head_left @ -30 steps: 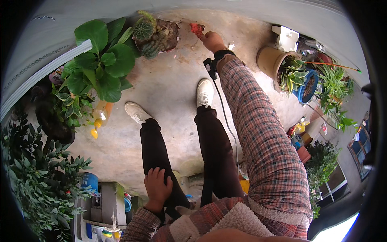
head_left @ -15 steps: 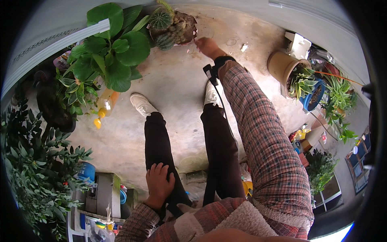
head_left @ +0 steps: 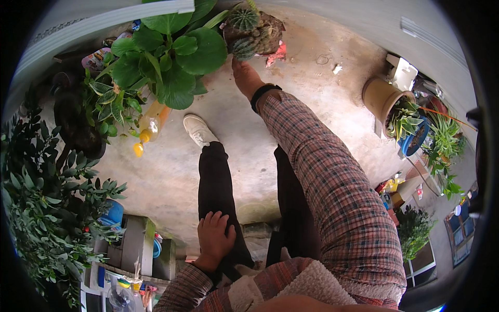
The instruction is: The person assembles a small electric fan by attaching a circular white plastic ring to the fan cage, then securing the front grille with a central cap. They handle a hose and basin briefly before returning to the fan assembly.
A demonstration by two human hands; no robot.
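Observation:
At the far side a clump of round, ribbed cacti (head_left: 244, 20) grows from a brown soil mass (head_left: 270, 36), its container hardly showing. My right hand (head_left: 246, 78) reaches to the near left edge of this clump, just below the lowest round cactus. Its fingertips are hard to make out there, so their grip is unclear. A torn red piece (head_left: 277, 54) sticks out at the clump's right side, lying by the floor. My left hand (head_left: 214, 238) rests on my left thigh with its fingers spread, holding nothing.
Left of the cacti stands a large broad-leaved plant (head_left: 176, 57), with a clear bottle with yellow parts (head_left: 152, 122) beside it. A tan pot (head_left: 382, 99) lies tipped at the right, near a blue pot (head_left: 416, 136). A leafy shrub (head_left: 47, 208) fills the left.
My right hand has moved from the right side of the cactus clump to its near left edge. The red piece now shows more. My left hand stays on the thigh; the view has shifted.

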